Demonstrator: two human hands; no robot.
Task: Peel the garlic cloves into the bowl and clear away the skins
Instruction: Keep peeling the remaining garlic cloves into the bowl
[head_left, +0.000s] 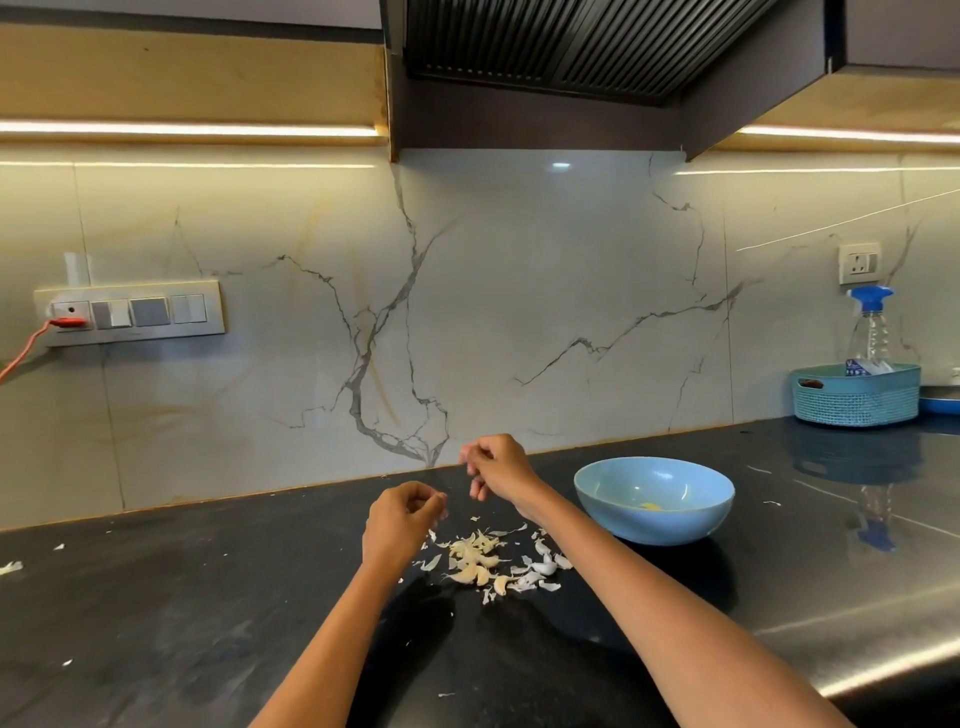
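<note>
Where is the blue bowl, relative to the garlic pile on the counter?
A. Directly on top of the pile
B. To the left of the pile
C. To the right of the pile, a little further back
C: the bowl stands right of the pile and nearer the wall.

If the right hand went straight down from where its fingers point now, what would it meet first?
Probably the black countertop, just beyond the pile of garlic cloves and skins; the right hand hangs fingers-down above it, though depth is unclear.
</note>
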